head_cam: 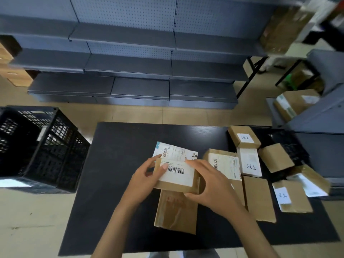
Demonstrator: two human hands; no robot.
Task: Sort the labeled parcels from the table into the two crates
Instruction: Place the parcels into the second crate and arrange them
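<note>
The left hand (pixel 147 174) and right hand (pixel 208 183) grip a small brown cardboard parcel with a white barcode label (pixel 176 175) between them, above the black worktop (pixel 115 183) centre. A black plastic lattice crate (pixel 37 146) stands beside the worktop's left edge; its contents are unclear.

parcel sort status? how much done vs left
Done: some parcels already sit in the right crate; the left crate looks empty as far as visible. In hand: left hand and right hand grip a barcode box. Left: several boxes remain on the table.
</note>
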